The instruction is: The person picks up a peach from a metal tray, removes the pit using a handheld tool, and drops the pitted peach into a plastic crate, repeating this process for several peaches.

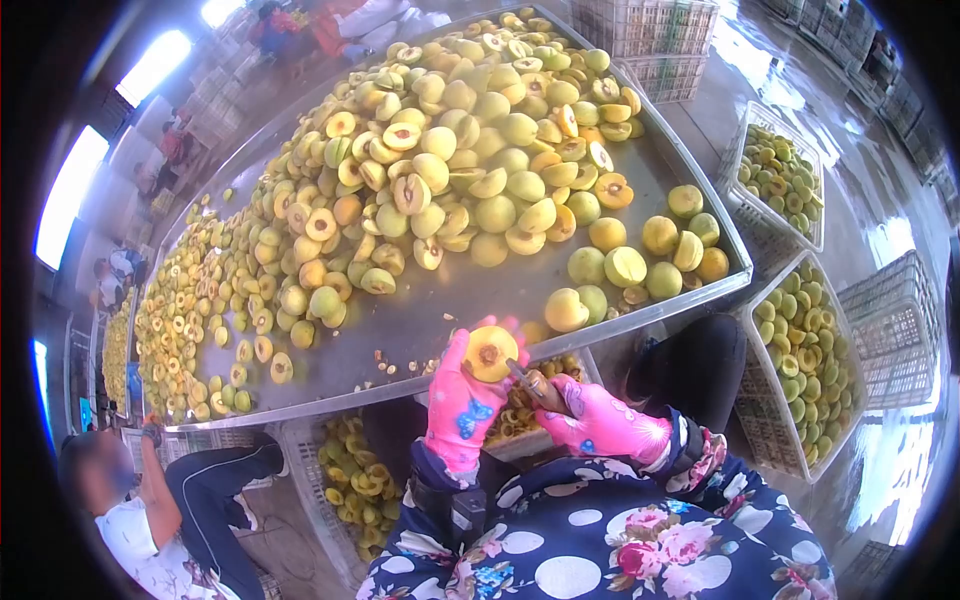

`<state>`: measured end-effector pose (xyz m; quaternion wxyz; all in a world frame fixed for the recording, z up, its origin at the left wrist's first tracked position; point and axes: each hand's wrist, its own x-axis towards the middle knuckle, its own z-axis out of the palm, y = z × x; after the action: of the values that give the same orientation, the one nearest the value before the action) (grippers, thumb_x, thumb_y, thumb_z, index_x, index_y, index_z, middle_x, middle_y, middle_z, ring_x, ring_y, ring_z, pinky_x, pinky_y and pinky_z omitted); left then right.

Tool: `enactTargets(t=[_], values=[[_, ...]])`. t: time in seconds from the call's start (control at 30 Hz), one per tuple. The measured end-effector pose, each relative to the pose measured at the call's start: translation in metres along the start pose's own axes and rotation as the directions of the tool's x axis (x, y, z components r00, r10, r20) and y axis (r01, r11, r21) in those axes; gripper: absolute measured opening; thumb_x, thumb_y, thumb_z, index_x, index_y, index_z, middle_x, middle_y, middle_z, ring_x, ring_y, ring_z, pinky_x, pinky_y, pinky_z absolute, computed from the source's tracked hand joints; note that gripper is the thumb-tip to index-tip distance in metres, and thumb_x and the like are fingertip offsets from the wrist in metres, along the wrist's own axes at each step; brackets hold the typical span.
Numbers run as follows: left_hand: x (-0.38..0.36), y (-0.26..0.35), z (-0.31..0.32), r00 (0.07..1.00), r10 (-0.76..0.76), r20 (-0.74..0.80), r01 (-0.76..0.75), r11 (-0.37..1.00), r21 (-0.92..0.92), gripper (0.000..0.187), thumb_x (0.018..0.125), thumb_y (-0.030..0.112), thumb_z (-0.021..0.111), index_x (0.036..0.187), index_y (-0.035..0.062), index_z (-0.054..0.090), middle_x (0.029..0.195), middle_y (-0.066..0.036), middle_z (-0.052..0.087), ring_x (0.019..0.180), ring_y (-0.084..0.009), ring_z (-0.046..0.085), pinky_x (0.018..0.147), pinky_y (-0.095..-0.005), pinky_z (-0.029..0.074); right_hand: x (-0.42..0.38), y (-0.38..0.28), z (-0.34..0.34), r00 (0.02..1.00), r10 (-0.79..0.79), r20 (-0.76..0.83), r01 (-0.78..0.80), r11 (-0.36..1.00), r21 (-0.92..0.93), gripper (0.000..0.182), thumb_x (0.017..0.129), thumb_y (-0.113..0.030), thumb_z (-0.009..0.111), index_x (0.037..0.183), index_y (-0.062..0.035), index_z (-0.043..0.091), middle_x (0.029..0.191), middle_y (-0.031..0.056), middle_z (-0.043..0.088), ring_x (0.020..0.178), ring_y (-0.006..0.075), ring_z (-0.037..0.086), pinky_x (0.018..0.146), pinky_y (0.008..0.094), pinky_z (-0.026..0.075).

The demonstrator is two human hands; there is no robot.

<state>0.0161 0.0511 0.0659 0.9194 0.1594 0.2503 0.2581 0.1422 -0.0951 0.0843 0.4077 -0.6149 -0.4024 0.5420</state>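
Left hand (462, 400) in a pink glove has its fingers (487, 328) wrapped round a halved peach (492, 352), cut face up, just off the near edge of the metal worktop (430, 315). Right hand (595, 418) is closed tight on a small knife (522, 377), tip touching that peach. Looks like plenty is halved already on the worktop, but lots of whole ones remain. White crates (805, 360) of fruit sit right of the worktop on a wet floor, with other workers nearby.

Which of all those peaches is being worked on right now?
The peach half held up in the left hand, cut face showing. The right hand puts a small knife to it; the others lie on the metal table.
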Motion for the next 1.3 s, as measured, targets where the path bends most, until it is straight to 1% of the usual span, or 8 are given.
enactTargets(t=[0.17, 0.37, 0.67, 0.87, 0.97, 1.07, 1.2, 1.3], values=[[-0.014, -0.009, 0.006, 1.000, 0.020, 0.014, -0.020, 0.999, 0.038, 0.045, 0.097, 0.029, 0.038, 0.129, -0.0019, 0.041, 0.123, -0.023, 0.049, 0.108, -0.0347, 0.053, 0.091, -0.0461, 0.045, 0.000, -0.004, 0.008, 0.996, -0.050, -0.080, 0.038, 0.989, -0.146, 0.030, 0.086, -0.020, 0.056, 0.104, 0.0020, 0.046, 0.079, 0.0252, 0.058, 0.078, 0.0423, 0.059, 0.063, 0.0405, 0.045], [-0.017, -0.009, 0.001, 0.997, -0.054, 0.057, 0.052, 0.998, 0.030, 0.045, 0.097, 0.028, 0.039, 0.128, -0.0044, 0.039, 0.126, -0.022, 0.048, 0.112, -0.0332, 0.052, 0.094, -0.0437, 0.044, 0.004, 0.010, 0.019, 0.975, -0.179, -0.130, 0.150, 0.966, -0.210, 0.029, 0.086, -0.020, 0.056, 0.102, 0.0017, 0.046, 0.075, 0.0247, 0.058, 0.073, 0.0434, 0.059, 0.059, 0.0426, 0.045], [-0.012, -0.027, 0.002, 0.983, 0.136, -0.122, -0.103, 0.964, 0.246, 0.032, 0.093, 0.026, 0.052, 0.112, 0.0007, 0.051, 0.105, -0.018, 0.060, 0.084, -0.0247, 0.063, 0.067, -0.0341, 0.056, 0.016, 0.039, 0.032, 0.967, -0.230, -0.112, 0.184, 0.928, -0.324, 0.033, 0.085, -0.011, 0.053, 0.111, 0.0050, 0.042, 0.077, 0.0225, 0.058, 0.076, 0.0425, 0.059, 0.061, 0.0434, 0.045], [-0.004, -0.031, -0.006, 0.968, 0.200, -0.154, -0.117, 0.897, 0.426, 0.028, 0.092, 0.024, 0.054, 0.105, 0.0004, 0.056, 0.094, -0.017, 0.063, 0.073, -0.0221, 0.064, 0.059, -0.0306, 0.055, 0.014, 0.019, 0.019, 0.997, -0.075, 0.027, 0.079, 0.888, -0.453, 0.033, 0.083, -0.010, 0.053, 0.109, 0.0057, 0.042, 0.076, 0.0244, 0.058, 0.071, 0.0411, 0.060, 0.060, 0.0420, 0.046], [-0.003, -0.033, -0.008, 0.969, 0.198, -0.146, -0.105, 0.868, 0.486, 0.029, 0.094, 0.027, 0.049, 0.106, 0.0014, 0.056, 0.094, -0.016, 0.063, 0.074, -0.0216, 0.062, 0.064, -0.0316, 0.053, 0.023, 0.050, 0.025, 0.954, -0.299, -0.031, 0.267, 0.891, -0.367, 0.030, 0.085, -0.015, 0.055, 0.106, 0.0038, 0.046, 0.069, 0.0171, 0.058, 0.057, 0.0303, 0.060, 0.050, 0.0376, 0.046], [-0.003, -0.038, -0.009, 0.963, 0.223, -0.151, -0.148, 0.907, 0.394, 0.029, 0.091, 0.026, 0.055, 0.104, 0.0000, 0.056, 0.093, -0.017, 0.063, 0.071, -0.0222, 0.063, 0.058, -0.0308, 0.055, 0.014, 0.018, 0.012, 0.943, 0.163, 0.289, -0.230, 0.949, 0.215, 0.029, 0.089, -0.022, 0.051, 0.106, 0.0006, 0.047, 0.064, 0.0065, 0.054, 0.047, 0.0174, 0.053, 0.041, 0.0289, 0.042], [-0.005, -0.042, -0.001, 0.951, 0.247, -0.189, -0.194, 0.946, 0.259, 0.027, 0.091, 0.024, 0.054, 0.105, 0.0010, 0.055, 0.099, -0.016, 0.061, 0.078, -0.0230, 0.062, 0.062, -0.0314, 0.055, 0.015, 0.027, 0.019, 0.867, 0.063, 0.495, -0.413, 0.647, 0.641, 0.022, 0.091, -0.027, 0.050, 0.088, -0.0050, 0.052, 0.054, -0.0015, 0.043, 0.039, 0.0067, 0.039, 0.036, 0.0199, 0.033], [-0.007, -0.039, -0.007, 0.943, 0.248, -0.222, -0.246, 0.969, 0.034, 0.026, 0.091, 0.021, 0.054, 0.109, 0.0022, 0.053, 0.105, -0.015, 0.060, 0.085, -0.0224, 0.061, 0.071, -0.0319, 0.055, 0.016, 0.029, 0.020, 0.844, 0.004, 0.536, -0.447, 0.560, 0.698, 0.020, 0.090, -0.025, 0.052, 0.085, -0.0057, 0.049, 0.054, -0.0025, 0.043, 0.039, 0.0062, 0.040, 0.035, 0.0206, 0.033]])
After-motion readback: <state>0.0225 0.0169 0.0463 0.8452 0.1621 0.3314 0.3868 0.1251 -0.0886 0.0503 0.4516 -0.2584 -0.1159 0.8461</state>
